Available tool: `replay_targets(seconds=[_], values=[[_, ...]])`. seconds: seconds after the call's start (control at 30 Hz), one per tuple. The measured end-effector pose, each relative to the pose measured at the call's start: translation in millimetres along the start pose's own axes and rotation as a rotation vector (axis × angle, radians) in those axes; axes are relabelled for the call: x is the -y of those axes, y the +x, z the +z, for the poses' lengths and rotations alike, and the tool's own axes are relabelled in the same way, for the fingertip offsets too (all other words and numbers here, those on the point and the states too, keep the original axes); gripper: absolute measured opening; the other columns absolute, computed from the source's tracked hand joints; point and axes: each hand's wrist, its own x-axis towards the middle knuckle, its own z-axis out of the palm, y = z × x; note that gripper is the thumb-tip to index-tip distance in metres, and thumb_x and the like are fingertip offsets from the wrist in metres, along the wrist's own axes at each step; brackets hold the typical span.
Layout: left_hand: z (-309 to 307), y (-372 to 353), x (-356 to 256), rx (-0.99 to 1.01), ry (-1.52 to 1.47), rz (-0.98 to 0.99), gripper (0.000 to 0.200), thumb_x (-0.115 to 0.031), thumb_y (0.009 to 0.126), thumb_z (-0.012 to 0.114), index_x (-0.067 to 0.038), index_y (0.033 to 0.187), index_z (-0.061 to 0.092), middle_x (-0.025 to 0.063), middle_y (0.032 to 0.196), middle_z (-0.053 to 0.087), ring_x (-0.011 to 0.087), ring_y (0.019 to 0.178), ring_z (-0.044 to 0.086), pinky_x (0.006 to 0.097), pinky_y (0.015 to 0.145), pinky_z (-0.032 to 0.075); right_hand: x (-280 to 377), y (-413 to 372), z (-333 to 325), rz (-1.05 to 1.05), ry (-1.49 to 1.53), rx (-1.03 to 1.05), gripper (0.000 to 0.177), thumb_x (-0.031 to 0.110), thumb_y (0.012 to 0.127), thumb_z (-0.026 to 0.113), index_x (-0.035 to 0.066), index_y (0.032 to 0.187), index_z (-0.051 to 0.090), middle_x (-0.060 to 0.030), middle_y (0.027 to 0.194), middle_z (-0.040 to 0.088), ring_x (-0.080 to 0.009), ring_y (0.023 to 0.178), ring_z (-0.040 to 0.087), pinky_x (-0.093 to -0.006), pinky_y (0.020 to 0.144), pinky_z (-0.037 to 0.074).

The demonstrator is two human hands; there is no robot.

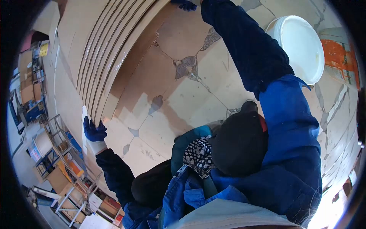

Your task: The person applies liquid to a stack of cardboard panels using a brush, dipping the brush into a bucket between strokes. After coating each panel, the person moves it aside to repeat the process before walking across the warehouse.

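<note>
A stack of flat brown sheets (110, 57), seemingly cardboard, spans the upper left, with dark gaps between its layers. The sheets look bowed in this wide view. At the stack's lower end is my left hand (95, 131), in a dark blue glove with a pale cuff. Its fingers are closed around the sheets' corner. My right hand (186, 5), gloved in dark blue too, shows only in part at the top edge, close to the far end of the stack. What it touches is cut off from view.
A white bucket (301, 49) stands to the right of my right arm, beside an orange-and-grey container (337, 57). Cracked, patched tiles (187, 99) cover the floor. Metal frames (63, 149) and boxes (59, 179) crowd the left. My dark-clad knee (240, 145) is below the stack.
</note>
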Motion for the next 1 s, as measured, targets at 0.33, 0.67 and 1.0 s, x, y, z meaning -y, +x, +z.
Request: replay_targets(seconds=[0.33, 0.67, 1.0], values=[[3, 9, 2, -0.092, -0.021, 0.113, 0.042, -0.055, 0.086, 0.053, -0.014, 0.09, 0.065, 0.0096, 0.066, 0.063, 0.0245, 0.043, 0.054, 0.0307, 0.036, 0.041, -37, 45, 13, -0.97, -1.861, -0.799, 0.027, 0.033, 0.081, 0.065, 0.01, 0.095, 0.071, -0.0077, 0.112, 0.064, -0.0197, 0.098, 0.062, -0.0354, 0.063, 0.054], [13, -2, 24, -0.223, 0.585, 0.572, 0.048, -0.053, 0.088, 0.049, -0.008, 0.102, 0.061, 0.0123, 0.068, 0.063, 0.0222, 0.04, 0.048, 0.0304, 0.035, 0.036, -52, -36, 90, -0.345, -0.859, -0.252, 0.043, 0.048, 0.087, 0.057, 0.007, 0.098, 0.067, -0.0102, 0.081, 0.066, -0.0243, 0.072, 0.063, -0.0375, 0.063, 0.052], [32, -3, 14, 0.029, -0.094, 0.112, 0.045, -0.046, 0.091, 0.048, -0.005, 0.106, 0.059, 0.0143, 0.074, 0.064, 0.0217, 0.041, 0.048, 0.0269, 0.037, 0.038, -77, 41, 142, -0.374, -0.248, 0.036, 0.041, 0.037, 0.089, 0.059, 0.006, 0.115, 0.061, -0.0176, 0.115, 0.062, -0.0292, 0.101, 0.058, -0.0392, 0.083, 0.047]])
